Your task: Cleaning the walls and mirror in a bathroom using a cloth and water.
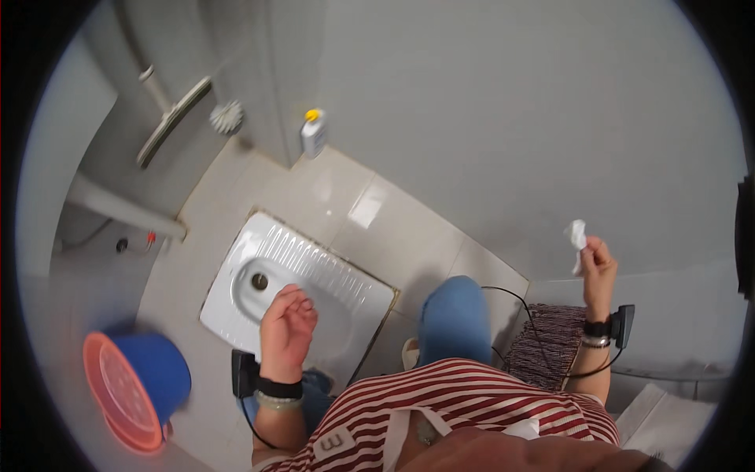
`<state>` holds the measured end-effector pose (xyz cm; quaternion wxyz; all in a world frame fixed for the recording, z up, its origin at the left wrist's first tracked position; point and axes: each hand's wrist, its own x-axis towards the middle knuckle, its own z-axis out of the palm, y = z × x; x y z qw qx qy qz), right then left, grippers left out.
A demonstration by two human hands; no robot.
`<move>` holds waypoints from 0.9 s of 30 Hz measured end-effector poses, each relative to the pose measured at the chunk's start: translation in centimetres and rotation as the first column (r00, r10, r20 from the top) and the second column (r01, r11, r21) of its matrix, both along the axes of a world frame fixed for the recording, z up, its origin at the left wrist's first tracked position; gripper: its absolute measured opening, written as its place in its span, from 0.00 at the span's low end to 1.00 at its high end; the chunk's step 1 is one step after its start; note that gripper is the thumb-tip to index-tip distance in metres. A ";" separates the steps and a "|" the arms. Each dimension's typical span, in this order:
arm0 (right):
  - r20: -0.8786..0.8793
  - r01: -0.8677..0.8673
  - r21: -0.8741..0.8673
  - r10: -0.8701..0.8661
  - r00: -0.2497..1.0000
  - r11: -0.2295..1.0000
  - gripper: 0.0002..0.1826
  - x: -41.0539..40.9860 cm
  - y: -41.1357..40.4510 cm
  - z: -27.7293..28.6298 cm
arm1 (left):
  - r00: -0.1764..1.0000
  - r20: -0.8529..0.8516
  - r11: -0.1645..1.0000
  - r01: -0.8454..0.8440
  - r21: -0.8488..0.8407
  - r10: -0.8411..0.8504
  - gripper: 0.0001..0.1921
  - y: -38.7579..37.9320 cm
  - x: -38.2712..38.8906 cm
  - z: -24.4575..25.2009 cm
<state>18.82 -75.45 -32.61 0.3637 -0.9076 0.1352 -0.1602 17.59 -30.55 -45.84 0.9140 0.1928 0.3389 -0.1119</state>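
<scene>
My right hand [598,274] is raised at the right, near the grey wall. It pinches a crumpled white tissue [578,233] between thumb and fingers. Over the white ceramic squat toilet [339,283], my left hand [289,333] is held palm up with loosely curled fingers. Nothing shows in that palm. The toilet is set into the tiled floor, its ribbed foot area and round drain hole in sight. My left forearm hides part of its near side.
A blue bucket [154,369] with an orange basin [97,360] at its mouth stands left. A squeegee [174,121], a toilet brush [227,118] and a yellow-capped bottle [314,135] are near the far corner. A woven mat [545,339] and a thin cable [519,297] lie right.
</scene>
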 end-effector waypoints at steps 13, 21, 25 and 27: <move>-0.413 0.185 0.796 0.294 0.862 0.576 0.11 1.6 17.0 6.4 | 0.965 -0.253 0.992 0.044 -0.121 -0.073 0.06 -2.5 -6.3 -3.7; -0.221 0.100 0.969 0.605 0.765 0.227 0.13 2.7 23.3 14.7 | 0.942 -0.235 0.971 -0.235 0.045 0.239 0.06 -1.3 -11.3 -1.6; -0.317 0.152 0.935 0.565 0.762 0.319 0.16 0.3 24.1 16.7 | 0.931 -0.207 0.952 -0.306 0.012 0.302 0.05 0.8 -14.3 5.0; -0.300 0.155 0.948 0.617 0.728 0.278 0.16 -0.8 25.2 17.6 | 0.903 -0.169 0.918 -0.394 0.048 0.396 0.04 3.4 -16.5 8.3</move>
